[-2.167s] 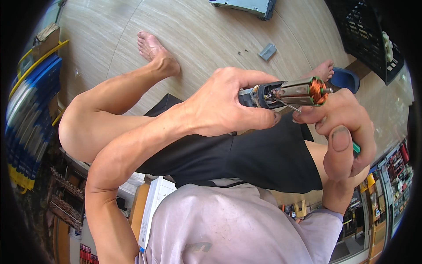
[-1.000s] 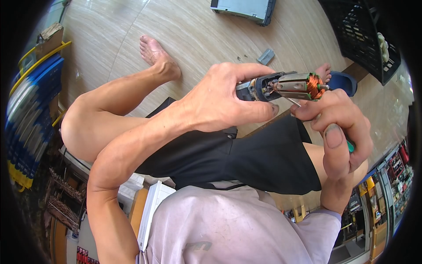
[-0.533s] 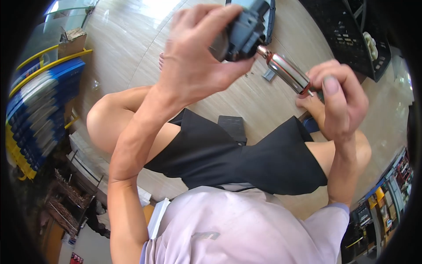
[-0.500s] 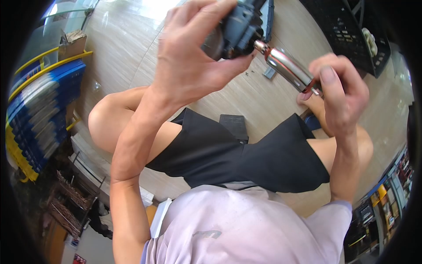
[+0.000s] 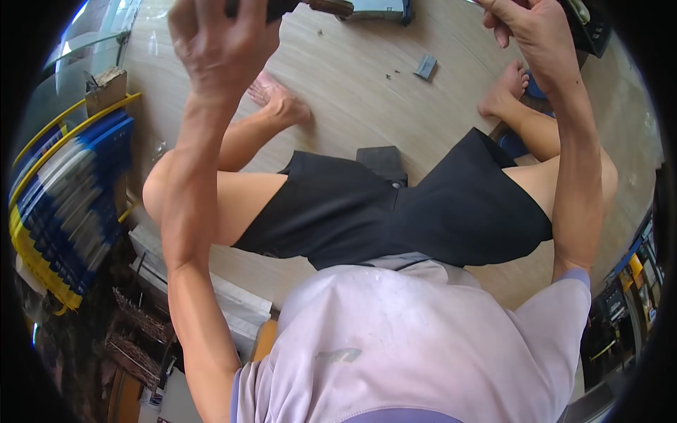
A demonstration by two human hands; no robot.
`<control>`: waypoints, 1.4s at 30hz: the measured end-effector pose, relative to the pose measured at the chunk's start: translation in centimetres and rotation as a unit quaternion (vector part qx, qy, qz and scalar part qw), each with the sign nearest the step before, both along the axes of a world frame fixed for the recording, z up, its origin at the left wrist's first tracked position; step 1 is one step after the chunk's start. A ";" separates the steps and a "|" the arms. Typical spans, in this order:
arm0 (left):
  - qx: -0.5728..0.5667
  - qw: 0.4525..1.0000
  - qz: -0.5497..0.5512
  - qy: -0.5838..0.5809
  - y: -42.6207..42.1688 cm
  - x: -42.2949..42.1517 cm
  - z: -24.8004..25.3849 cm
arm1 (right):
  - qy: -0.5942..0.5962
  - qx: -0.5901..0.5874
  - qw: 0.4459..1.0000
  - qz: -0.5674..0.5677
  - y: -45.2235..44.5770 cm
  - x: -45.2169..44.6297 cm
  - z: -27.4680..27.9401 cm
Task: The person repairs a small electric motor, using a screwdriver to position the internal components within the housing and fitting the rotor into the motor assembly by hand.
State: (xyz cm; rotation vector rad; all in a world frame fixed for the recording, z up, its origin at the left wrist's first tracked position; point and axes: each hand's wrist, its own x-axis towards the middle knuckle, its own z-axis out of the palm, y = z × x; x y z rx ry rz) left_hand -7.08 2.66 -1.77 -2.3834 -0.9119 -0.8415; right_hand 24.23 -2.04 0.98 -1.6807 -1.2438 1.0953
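At the top left, my left hand (image 5: 226, 49) is closed round a dark tool housing (image 5: 271, 8), most of which lies beyond the upper edge. A brownish rod-like piece (image 5: 330, 7) shows just right of the housing; whether they touch is unclear. My right hand (image 5: 536, 35) is up at the top right, thumb and fingers bent together. Only a thin bright sliver shows at its fingertips; the metal motor armature seen there earlier is otherwise cut off by the frame. The two hands are well apart.
A grey case-like object (image 5: 377, 10) lies on the floor ahead, with a small grey piece (image 5: 425, 67) nearer. A flat black box (image 5: 381, 161) sits between my legs. Blue and white stacked items (image 5: 77, 190) stand left, below a cardboard box (image 5: 106, 92). A black crate (image 5: 596, 32) stands right.
Both hands have moved up and apart, the left one leftward, carrying the housing mostly out of view. The shiny armature that spanned the gap between the hands is now almost wholly out of frame.
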 end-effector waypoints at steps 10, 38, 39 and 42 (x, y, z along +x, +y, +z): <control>-0.059 0.996 0.013 -0.072 0.2 2.0 0.5 | 0.029 0.025 0.999 -0.001 0.0 -0.6 0.2; -0.769 0.485 -0.043 -0.415 -3.1 3.4 -0.7 | -0.063 -0.053 0.995 0.061 1.2 -1.6 1.9; -0.779 0.452 -0.028 -0.433 -2.8 3.5 -0.9 | -0.057 -0.080 0.992 0.076 1.3 -1.7 3.0; -0.792 0.433 -0.006 -0.431 -2.4 3.9 -1.4 | -0.170 -0.049 0.983 0.049 1.6 -3.2 1.8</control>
